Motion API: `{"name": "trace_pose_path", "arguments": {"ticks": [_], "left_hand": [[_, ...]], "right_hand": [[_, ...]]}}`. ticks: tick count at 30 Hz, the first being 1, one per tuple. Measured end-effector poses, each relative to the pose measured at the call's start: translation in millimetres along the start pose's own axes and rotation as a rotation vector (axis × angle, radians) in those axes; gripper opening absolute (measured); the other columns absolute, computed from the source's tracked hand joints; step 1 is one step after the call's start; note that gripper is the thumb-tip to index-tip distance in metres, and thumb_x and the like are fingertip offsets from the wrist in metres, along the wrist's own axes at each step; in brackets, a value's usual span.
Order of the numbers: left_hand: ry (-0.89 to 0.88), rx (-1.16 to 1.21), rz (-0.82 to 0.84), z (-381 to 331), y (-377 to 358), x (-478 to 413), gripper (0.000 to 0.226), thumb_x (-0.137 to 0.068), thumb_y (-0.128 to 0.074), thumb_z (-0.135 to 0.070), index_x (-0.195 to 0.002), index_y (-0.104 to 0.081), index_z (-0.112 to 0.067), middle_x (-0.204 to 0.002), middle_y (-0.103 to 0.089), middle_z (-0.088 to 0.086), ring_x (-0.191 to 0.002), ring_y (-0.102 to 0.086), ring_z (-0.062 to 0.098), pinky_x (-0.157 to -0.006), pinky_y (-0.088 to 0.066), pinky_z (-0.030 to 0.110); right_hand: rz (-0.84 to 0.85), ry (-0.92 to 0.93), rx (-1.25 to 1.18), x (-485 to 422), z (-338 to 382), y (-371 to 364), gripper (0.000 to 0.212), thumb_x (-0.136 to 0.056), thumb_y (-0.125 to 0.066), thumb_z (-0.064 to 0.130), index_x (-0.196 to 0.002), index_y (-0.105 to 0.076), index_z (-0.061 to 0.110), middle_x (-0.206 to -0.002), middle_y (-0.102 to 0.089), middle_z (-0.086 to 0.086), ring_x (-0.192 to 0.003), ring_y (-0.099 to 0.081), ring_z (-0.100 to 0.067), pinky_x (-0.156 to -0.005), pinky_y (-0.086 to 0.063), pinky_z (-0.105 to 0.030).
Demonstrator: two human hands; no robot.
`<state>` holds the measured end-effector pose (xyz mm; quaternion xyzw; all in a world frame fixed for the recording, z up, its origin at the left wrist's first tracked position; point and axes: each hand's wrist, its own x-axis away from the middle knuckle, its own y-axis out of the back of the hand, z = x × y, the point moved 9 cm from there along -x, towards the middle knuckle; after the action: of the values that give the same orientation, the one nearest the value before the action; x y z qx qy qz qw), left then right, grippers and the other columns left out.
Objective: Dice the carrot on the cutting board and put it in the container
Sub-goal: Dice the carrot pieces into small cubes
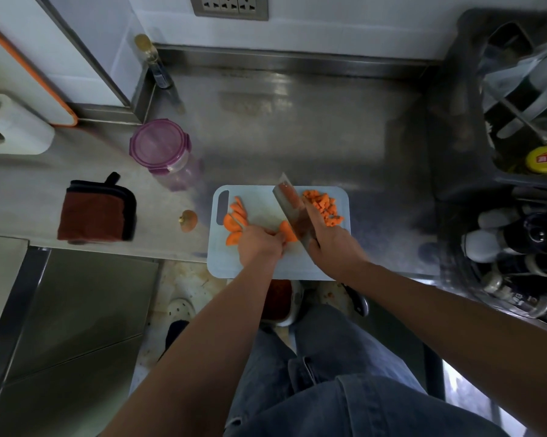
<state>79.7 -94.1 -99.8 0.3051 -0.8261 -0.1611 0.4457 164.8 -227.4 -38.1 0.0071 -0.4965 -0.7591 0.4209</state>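
Carrot (288,232), part diced, on board (261,269) at the near edge of the counter (297,127).
Piece being cut: mid-board, pinched under the curled fingers of the left hand (259,244), its right side against the cleaver (292,207). Right hand (332,245): wrapped round the near end of the cleaver, blade slanting far-left. Slices (236,217): on the left part of the board. Dice (324,207): heaped at the far right corner of the board. Container (160,147): purple lid on, standing on the counter far-left of the board, apart from it. Carrot stub (188,220): just left of the board. Folded brown cloth (95,213): further left. Bottle rack (518,266): right edge.
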Motion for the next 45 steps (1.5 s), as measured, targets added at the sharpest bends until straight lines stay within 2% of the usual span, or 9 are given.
{"name": "trace_pose_path", "arguments": {"ticks": [6,10,17,22,27,32,37,45], "left_hand": [[-0.024,0.019,-0.021,-4.5,0.3,2.1,0.03,-0.089,-0.066,-0.035,-0.067,-0.067,-0.015,-0.062,-0.071,0.001,-0.064,-0.071,0.017,-0.076,-0.06,0.04],[-0.02,-0.004,-0.018,-4.1,1.2,1.1,0.023,-0.09,-0.067,-0.031,-0.081,-0.071,-0.011,-0.067,-0.072,0.002,-0.064,-0.07,0.015,-0.077,-0.059,0.038],[-0.031,-0.063,-0.02,-5.7,0.0,-5.1,0.024,-0.085,-0.071,-0.035,-0.08,-0.075,-0.013,-0.073,-0.072,0.002,-0.075,-0.07,0.019,-0.069,-0.056,0.031],[-0.002,-0.069,0.01,-5.2,-0.9,-11.9,0.022,-0.084,-0.072,-0.031,-0.076,-0.074,-0.011,-0.068,-0.072,0.002,-0.071,-0.07,0.018,-0.072,-0.058,0.034],[0.017,-0.088,0.016,-6.6,0.7,-15.7,0.018,-0.083,-0.075,-0.026,-0.078,-0.074,-0.009,-0.066,-0.071,0.002,-0.069,-0.07,0.016,-0.062,-0.053,0.027],[0.027,-0.063,0.036,-6.7,0.5,-17.3,0.016,-0.082,-0.076,-0.02,-0.075,-0.073,-0.006,-0.066,-0.072,0.004,-0.063,-0.07,0.016,-0.071,-0.06,0.033],[0.042,-0.017,0.042,-4.9,0.0,-18.9,0.016,-0.083,-0.077,-0.019,-0.075,-0.073,-0.006,-0.066,-0.072,0.004,-0.061,-0.071,0.016,-0.072,-0.062,0.037],[0.034,-0.019,0.036,-4.9,2.0,-15.6,0.019,-0.084,-0.075,-0.021,-0.068,-0.071,-0.01,-0.068,-0.072,0.003,-0.067,-0.071,0.016,-0.075,-0.06,0.033]], "right_hand": [[0.013,0.059,0.036,-3.7,11.3,1.7,0.071,-0.097,-0.043,0.019,-0.152,0.001,0.032,-0.08,-0.059,-0.009,-0.07,-0.06,-0.027,-0.065,-0.053,-0.043],[0.054,0.031,0.109,-0.2,16.1,-2.2,0.078,-0.095,-0.044,0.012,-0.153,0.004,0.029,-0.084,-0.057,-0.009,-0.075,-0.059,-0.025,-0.07,-0.053,-0.042],[0.086,0.0,0.183,-3.1,23.6,-12.8,0.082,-0.09,-0.05,0.005,-0.152,0.001,0.026,-0.102,-0.06,-0.016,-0.09,-0.06,-0.032,-0.072,-0.047,-0.039],[0.098,-0.01,0.189,-5.8,23.2,-14.7,0.079,-0.09,-0.049,0.003,-0.15,-0.003,0.025,-0.098,-0.06,-0.015,-0.085,-0.059,-0.03,-0.069,-0.047,-0.038],[0.124,-0.009,0.181,-7.1,24.6,-20.0,0.081,-0.089,-0.05,0.0,-0.147,-0.001,0.028,-0.096,-0.059,-0.013,-0.084,-0.061,-0.028,-0.076,-0.054,-0.044],[0.126,-0.042,0.174,-9.1,20.9,-25.1,0.081,-0.089,-0.048,-0.002,-0.149,-0.002,0.028,-0.096,-0.056,-0.013,-0.084,-0.058,-0.028,-0.067,-0.043,-0.036],[0.128,-0.047,0.209,-8.1,17.2,-30.2,0.081,-0.093,-0.047,0.004,-0.152,0.005,0.025,-0.106,-0.058,-0.016,-0.094,-0.059,-0.031,-0.071,-0.043,-0.037],[0.099,-0.038,0.177,-9.2,14.7,-28.3,0.081,-0.091,-0.046,0.001,-0.151,0.002,0.028,-0.102,-0.059,-0.017,-0.088,-0.06,-0.032,-0.068,-0.043,-0.038]]}}
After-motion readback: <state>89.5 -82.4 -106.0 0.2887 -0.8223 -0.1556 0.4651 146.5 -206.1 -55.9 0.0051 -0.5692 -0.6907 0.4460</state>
